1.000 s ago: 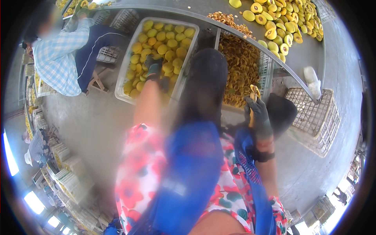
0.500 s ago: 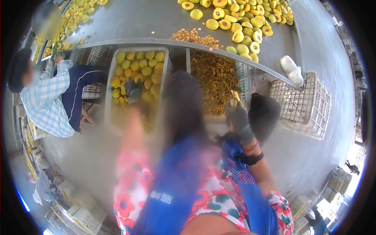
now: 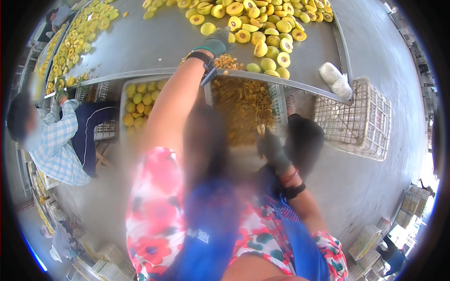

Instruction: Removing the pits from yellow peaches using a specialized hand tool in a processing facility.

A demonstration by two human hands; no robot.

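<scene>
My left hand [image 3: 215,43], in a grey-green glove, reaches over the metal table [image 3: 164,35] at the near edge of a heap of halved yellow fruit [image 3: 260,36], peach-like, some with the brown stone showing. Its fingertips are turned away, so I cannot see whether they hold anything. Lower down, my gloved right hand [image 3: 273,151] is closed around a small, thin metal-looking tool [image 3: 261,128], blurred at its tip. That hand is beside a crate of brown-yellow scraps [image 3: 241,100]. Left of the crate, a white tub [image 3: 123,100] of yellow fruit [image 3: 140,100] is partly hidden by my left arm.
Loose stones [image 3: 229,62] lie along the table's near edge. A white bundle [image 3: 335,79] rests on its right corner, above a white plastic crate [image 3: 352,117]. To the left sits a co-worker in a checked shirt [image 3: 56,140], hands at another fruit pile [image 3: 77,44].
My left hand has left the tub and moved up and forward onto the table by the fruit halves. My right hand has dropped slightly toward me, still with the tool.
</scene>
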